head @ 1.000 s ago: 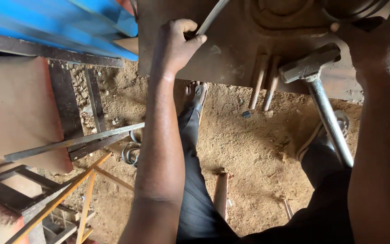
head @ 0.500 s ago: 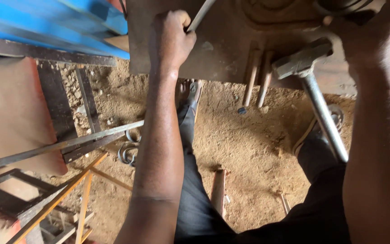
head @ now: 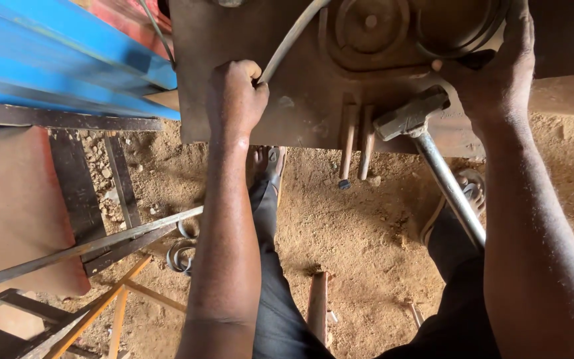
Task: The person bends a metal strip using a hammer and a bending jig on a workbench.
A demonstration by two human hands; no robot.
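Metal rod (head: 290, 41), thin and curved, runs up across the rusty steel worktop (head: 300, 119) from the left hand (head: 234, 100), whose fingers are clamped round its lower end near the plate's front edge. Half a second ago that fist sat higher up and further left in the view; it now lies lower and closer to the edge, so the rod seems to have been drawn round toward the circular bending jig (head: 367, 33). The right hand (head: 493, 80) presses on the rod's coiled end (head: 460, 40) at the jig, fingers closed down over it.

A hammer (head: 410, 116) rests between the hands, its head on the plate and its long steel handle hanging out over the edge. Two chisels (head: 357, 139) also overhang just beside it. Little plate remains below the left fist; beyond it is open sandy floor (head: 367, 226). Blue bars (head: 54, 66) crowd the left side.
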